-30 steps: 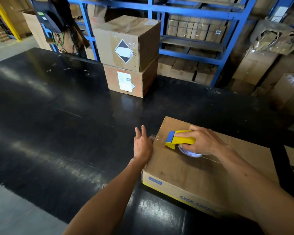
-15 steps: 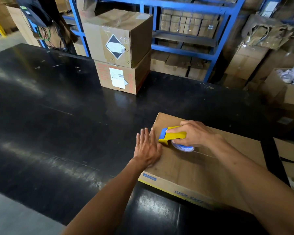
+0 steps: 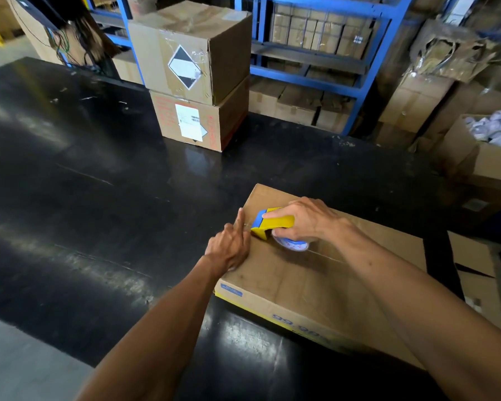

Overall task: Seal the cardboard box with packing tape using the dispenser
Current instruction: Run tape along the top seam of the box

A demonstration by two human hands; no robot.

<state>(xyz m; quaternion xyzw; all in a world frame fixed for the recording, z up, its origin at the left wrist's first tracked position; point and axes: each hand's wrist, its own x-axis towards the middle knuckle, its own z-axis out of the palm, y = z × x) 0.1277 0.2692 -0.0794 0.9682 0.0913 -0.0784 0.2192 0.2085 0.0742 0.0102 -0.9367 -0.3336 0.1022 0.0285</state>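
A flat brown cardboard box [image 3: 310,282] lies on the black table [image 3: 104,198], with a strip of clear tape running along its top seam. My right hand [image 3: 304,219] grips a yellow and blue tape dispenser [image 3: 268,224] at the box's left edge, with the white tape roll [image 3: 291,244] under my palm. My left hand [image 3: 232,246] rests against the box's left edge beside the dispenser. Its index finger points up along the edge and the other fingers are curled.
Two stacked cardboard boxes [image 3: 197,73] stand at the table's far side. Blue shelving [image 3: 315,76] filled with cartons lies behind. An open carton of white items [image 3: 486,140] sits at the right. A person [image 3: 70,33] stands at the far left corner.
My left hand has gone from flat with spread fingers on the box edge to curled with one finger extended. The dispenser has stayed at the left edge.
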